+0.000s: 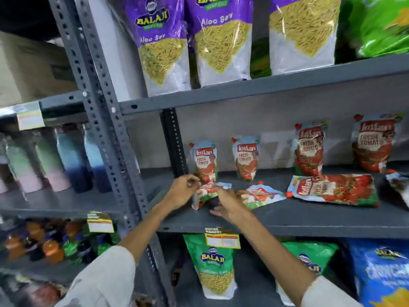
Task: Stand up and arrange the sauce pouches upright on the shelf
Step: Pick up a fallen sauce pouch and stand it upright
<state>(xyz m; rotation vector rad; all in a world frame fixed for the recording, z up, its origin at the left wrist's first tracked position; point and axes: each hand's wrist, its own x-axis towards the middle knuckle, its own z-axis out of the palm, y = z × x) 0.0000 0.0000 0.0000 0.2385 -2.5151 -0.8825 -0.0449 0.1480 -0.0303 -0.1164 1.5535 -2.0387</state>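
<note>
Several red tomato sauce pouches are on the grey middle shelf (309, 220). At the back, two small ones (205, 161) (245, 158) and two larger ones (308, 149) (374, 144) stand upright. A small pouch (204, 194) lies tilted at the front left, held between both hands: my left hand (183, 191) pinches its top left and my right hand (228, 204) grips its right side. Another small pouch (261, 194) lies flat just right of my right hand. A large pouch (334, 190) lies flat further right.
A slotted grey upright post (104, 120) stands left of my hands. Purple snack bags (221, 38) fill the shelf above, green and blue snack bags (212, 267) the shelf below. Bottles (73, 160) sit on the left rack. Another pouch edge (398, 185) shows at far right.
</note>
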